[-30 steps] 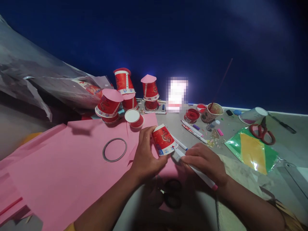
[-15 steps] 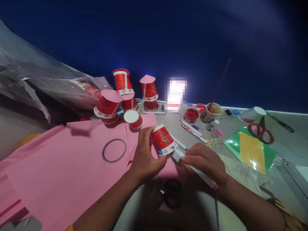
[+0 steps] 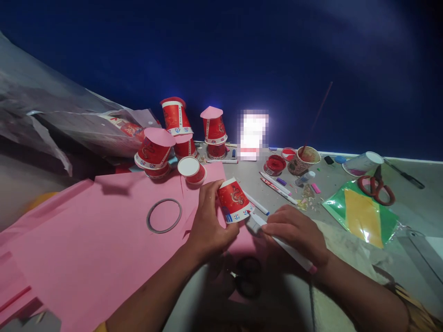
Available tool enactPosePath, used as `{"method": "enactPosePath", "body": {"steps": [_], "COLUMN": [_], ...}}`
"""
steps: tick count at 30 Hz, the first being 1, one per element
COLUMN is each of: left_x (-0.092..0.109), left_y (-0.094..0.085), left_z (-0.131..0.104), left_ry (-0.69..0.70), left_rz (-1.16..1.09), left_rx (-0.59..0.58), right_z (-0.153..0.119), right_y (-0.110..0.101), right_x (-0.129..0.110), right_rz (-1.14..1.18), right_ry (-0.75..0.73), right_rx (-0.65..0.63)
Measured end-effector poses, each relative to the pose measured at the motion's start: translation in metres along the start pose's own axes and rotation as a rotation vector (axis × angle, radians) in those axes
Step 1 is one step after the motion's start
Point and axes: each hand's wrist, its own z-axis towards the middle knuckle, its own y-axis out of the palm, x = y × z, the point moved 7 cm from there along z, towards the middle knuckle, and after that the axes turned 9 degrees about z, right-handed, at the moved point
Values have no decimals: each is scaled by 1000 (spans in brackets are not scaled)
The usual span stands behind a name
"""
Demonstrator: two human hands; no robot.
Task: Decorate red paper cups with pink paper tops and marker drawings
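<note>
Fingers and thumb of my left hand (image 3: 209, 219) grip a red paper cup (image 3: 233, 198) with a golden dragon print, held tilted with its wide white rim low and toward the right. Blue marks run along that rim band. My right hand (image 3: 297, 233) is closed around a white marker pen (image 3: 289, 251) with a pink end. Its tip touches the rim band near the right edge of the cup. A blue-tipped marker (image 3: 256, 204) lies on the table just behind the cup. Pink paper (image 3: 104, 240) spreads under and left of my left hand.
Stacked red cups with pink paper cones (image 3: 213, 127) stand at the back left. A grey ring (image 3: 164, 216) lies on the pink paper. At right are a red paint pot (image 3: 274, 165), a stained cup with a brush (image 3: 308, 161), and red-handled scissors (image 3: 376, 190) on a plastic packet.
Hardly anything differs: the marker tip has shifted very slightly along the rim band, and the cup stays held in my left hand.
</note>
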Motion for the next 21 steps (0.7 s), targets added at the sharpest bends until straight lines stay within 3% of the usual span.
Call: {"method": "enactPosePath", "body": {"steps": [3,7,14,21], "left_x": [-1,0,3,4], "left_y": [0,2,2,0], "left_z": [0,0,-1,0], "left_ry": [-16,-19,56,64], "left_rz": [-4,-25,3,27], "left_rx": [-12,-29,30,30], "right_z": [4,9,-21,-22], "right_y": [-3,-14,-14,-5], "right_x": [0,5,53,56], "right_rz": [14,141,518,666], "right_ry": [64,255,770,878], "right_rx": [69,227,345,302]}}
